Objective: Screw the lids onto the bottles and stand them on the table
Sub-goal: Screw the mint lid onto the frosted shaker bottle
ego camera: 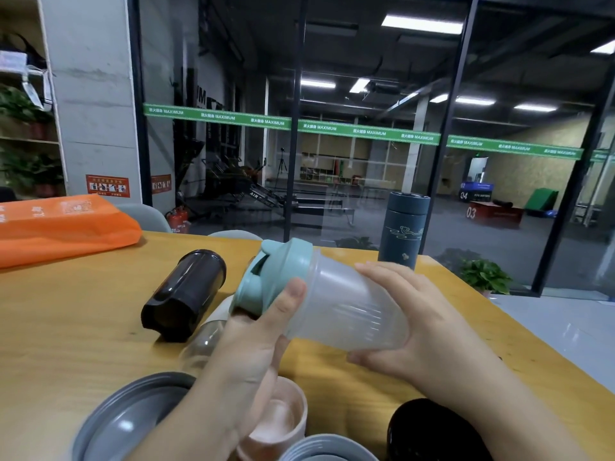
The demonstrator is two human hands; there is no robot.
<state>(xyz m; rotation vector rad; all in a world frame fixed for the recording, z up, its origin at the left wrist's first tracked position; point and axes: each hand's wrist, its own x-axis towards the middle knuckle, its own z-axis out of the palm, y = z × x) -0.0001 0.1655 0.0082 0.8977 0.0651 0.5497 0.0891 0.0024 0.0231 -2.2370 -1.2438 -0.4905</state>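
Observation:
A clear plastic shaker bottle (346, 304) lies tilted in the air over the wooden table (83, 311), its teal lid (273, 277) on the mouth and pointing up-left. My left hand (253, 341) grips the lid end, thumb on the bottle's neck. My right hand (419, 324) holds the bottle's base. A dark blue flask (404, 224) with its lid on stands upright at the far table edge. A black bottle (186, 294) lies on its side, and a clear bottle (203, 344) lies partly hidden behind my left hand.
Near the front edge sit a grey lid (133, 417), a pink cup (279, 424), a grey ribbed rim (326, 449) and a black round item (432, 430). An orange bag (63, 227) lies at the back left. Glass walls stand beyond the table.

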